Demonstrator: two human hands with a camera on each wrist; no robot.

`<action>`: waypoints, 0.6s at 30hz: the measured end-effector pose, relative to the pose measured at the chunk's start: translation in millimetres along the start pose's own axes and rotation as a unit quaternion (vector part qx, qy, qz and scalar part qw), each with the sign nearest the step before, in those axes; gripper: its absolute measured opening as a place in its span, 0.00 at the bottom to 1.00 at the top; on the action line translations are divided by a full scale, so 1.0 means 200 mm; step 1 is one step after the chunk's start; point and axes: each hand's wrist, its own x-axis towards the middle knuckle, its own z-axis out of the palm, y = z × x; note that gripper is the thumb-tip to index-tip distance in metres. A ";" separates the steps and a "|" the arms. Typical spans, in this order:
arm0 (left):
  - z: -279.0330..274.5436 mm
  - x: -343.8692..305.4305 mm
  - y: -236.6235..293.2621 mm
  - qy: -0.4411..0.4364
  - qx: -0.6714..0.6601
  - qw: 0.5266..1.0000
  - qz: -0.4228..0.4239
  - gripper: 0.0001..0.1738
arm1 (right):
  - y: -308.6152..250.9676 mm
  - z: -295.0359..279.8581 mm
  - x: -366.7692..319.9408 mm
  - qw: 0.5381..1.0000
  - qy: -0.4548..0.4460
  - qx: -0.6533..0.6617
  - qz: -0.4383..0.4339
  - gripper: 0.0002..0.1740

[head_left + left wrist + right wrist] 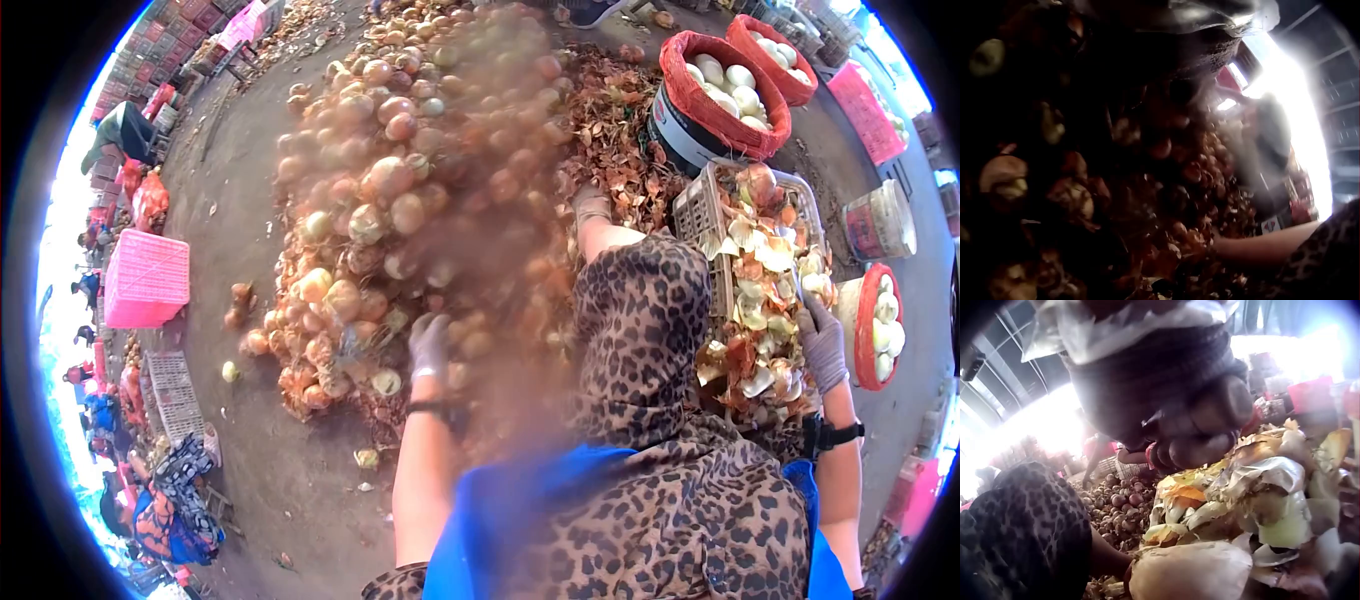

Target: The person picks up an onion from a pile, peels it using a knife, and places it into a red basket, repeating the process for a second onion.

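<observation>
My left hand (428,348), in a thin pale glove, reaches to the near edge of a large heap of onions (390,178). Its fingers are partly lost in a blur over the heap, and I cannot tell whether they grip an onion. On the other side, my gloved right hand (822,345) is beside a plastic crate (692,212) piled with onion skins (752,318). In the right wrist view its fingers (1192,451) curl in, with the thumb across. A thin, blade-like tool (797,278) juts from them in the head view. A large pale onion (1191,572) lies below that hand.
Red-lined tubs of peeled onions (735,92) stand at the back right, and another tub (880,330) is at the right. My leg in leopard print (645,310) lies between heap and crate. Pink (147,280) and white crates (174,395) stand left.
</observation>
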 end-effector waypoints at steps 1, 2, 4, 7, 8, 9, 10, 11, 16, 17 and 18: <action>0.22 -0.06 0.20 -0.005 0.091 0.996 -0.023 0.26 | -0.04 0.00 -0.01 1.000 -0.005 -0.016 -0.006 0.20; 0.33 0.01 0.26 -0.064 0.144 0.987 0.016 0.32 | 0.04 0.04 -0.01 0.995 0.046 -0.045 -0.080 0.20; 0.51 0.38 0.22 -0.050 0.451 0.874 0.177 0.37 | -0.02 0.05 -0.05 0.999 0.029 -0.033 -0.026 0.20; 0.69 0.56 0.47 -0.094 0.540 0.820 0.165 0.34 | -0.03 0.05 -0.12 0.997 -0.009 -0.002 0.075 0.21; 0.74 0.61 0.54 -0.125 0.552 0.812 0.142 0.33 | -0.01 0.05 -0.13 0.994 -0.022 0.011 0.111 0.22; 0.76 0.65 0.61 -0.155 0.563 0.803 0.119 0.33 | 0.00 0.06 -0.15 0.993 -0.015 0.030 0.111 0.22; 0.78 0.69 0.62 -0.158 0.575 0.794 0.113 0.32 | 0.01 0.08 -0.17 0.993 -0.008 0.049 0.110 0.22; 0.79 0.72 0.64 -0.161 0.587 0.786 0.108 0.32 | 0.02 0.09 -0.18 0.992 -0.002 0.067 0.109 0.21; 0.72 0.74 0.55 -0.138 0.700 0.689 0.126 0.32 | -0.02 0.12 -0.13 0.993 -0.019 0.068 0.098 0.21; 0.70 0.75 0.45 -0.141 0.715 0.666 0.159 0.33 | -0.03 0.11 -0.12 0.991 -0.029 0.072 0.110 0.21; 0.69 0.73 0.38 -0.149 0.685 0.698 0.150 0.32 | -0.04 0.11 -0.11 0.989 -0.037 0.075 0.121 0.20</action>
